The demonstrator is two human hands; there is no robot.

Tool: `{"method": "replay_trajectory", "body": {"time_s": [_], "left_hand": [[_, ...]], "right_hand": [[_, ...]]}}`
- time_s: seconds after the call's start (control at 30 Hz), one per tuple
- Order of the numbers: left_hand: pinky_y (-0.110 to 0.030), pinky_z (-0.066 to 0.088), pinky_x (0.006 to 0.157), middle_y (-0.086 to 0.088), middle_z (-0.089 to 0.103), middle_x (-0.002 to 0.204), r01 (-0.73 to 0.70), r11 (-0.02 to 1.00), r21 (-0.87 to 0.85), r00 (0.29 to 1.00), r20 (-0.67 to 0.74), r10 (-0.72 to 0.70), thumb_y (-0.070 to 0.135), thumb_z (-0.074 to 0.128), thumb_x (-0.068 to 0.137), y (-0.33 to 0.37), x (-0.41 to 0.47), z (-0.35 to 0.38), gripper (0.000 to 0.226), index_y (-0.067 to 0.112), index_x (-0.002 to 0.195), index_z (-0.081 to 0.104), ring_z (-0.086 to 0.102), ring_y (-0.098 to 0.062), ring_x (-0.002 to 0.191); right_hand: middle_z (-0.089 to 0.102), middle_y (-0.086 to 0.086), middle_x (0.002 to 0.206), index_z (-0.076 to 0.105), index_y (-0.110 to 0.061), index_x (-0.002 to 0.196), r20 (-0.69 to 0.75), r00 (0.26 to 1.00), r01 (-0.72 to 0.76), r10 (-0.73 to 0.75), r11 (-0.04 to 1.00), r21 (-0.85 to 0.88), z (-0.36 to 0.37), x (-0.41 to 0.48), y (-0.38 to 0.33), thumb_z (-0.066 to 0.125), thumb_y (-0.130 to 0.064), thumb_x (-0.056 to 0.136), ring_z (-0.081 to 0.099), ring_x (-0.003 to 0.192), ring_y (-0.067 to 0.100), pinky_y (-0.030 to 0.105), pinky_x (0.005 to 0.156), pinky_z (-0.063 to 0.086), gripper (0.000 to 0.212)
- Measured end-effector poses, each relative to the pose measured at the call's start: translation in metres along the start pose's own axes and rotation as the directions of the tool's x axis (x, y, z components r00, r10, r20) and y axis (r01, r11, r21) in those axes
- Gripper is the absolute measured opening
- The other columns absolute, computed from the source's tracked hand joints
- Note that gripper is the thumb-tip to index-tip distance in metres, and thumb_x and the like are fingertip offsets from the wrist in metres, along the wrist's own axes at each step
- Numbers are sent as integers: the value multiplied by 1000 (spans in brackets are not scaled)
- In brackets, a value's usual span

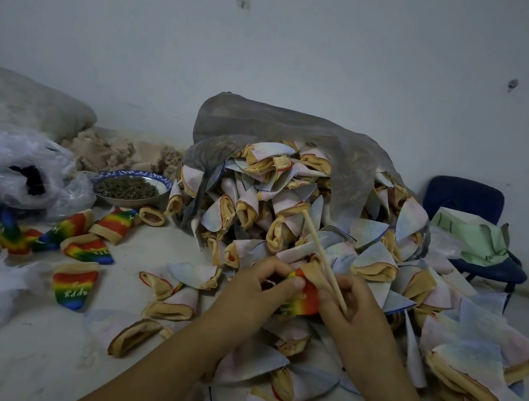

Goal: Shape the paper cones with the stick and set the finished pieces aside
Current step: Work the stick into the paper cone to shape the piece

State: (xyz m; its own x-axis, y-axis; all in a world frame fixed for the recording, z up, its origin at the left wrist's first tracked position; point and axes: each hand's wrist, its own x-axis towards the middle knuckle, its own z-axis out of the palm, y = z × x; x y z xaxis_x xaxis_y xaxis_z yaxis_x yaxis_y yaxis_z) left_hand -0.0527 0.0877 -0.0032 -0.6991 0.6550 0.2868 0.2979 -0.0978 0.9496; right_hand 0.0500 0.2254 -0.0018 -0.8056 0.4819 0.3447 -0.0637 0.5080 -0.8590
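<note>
We gripped the rainbow cone (302, 297) in both hands, left hand (264, 286) pinching its rim, right hand (352, 302) clasping the stick (322, 260); it looked light, soft, easily crushed.

1. Your left hand (264, 281) and right hand (352, 301) meet on one cone (302, 297), the stick (324, 260) slanting up behind.
2. Behind them, a heap (289, 211) spills from a bag (267, 125).
3. Far left: finished cones (82, 241); behind these, a bowl (131, 185).
4. Far right: a chair (465, 199).
</note>
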Motion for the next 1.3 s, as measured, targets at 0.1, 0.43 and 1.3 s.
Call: {"method": "replay_trajectory", "body": {"time_s": [0.1,0.43,1.3], "left_hand": [[-32,58,78,-7,71,96,100,954,-283,995,37,-93,42,70,79,-4,-1,8,17,25,81,70,68,-21,93],[-23,55,72,-1,73,98,81,897,-434,990,-68,-122,32,73,77,-3,1,13,7,27,81,72,70,-14,91],[-11,41,65,14,55,75,-192,974,121,981,30,190,49,48,91,-7,-4,13,22,35,79,60,50,1,70]], "right_hand": [[67,-2,84,62,-36,95,32,999,0,-3,995,99,2,-2,-5,52,-52,81,64,80,15,31,71,55,23],[69,-12,83,67,-46,86,24,1000,9,-14,980,200,6,-4,-8,51,-56,77,64,74,-1,8,59,47,20],[65,-23,77,61,-29,84,-121,992,8,26,963,269,-3,0,-6,53,-53,75,62,69,-6,9,50,47,27]]}}
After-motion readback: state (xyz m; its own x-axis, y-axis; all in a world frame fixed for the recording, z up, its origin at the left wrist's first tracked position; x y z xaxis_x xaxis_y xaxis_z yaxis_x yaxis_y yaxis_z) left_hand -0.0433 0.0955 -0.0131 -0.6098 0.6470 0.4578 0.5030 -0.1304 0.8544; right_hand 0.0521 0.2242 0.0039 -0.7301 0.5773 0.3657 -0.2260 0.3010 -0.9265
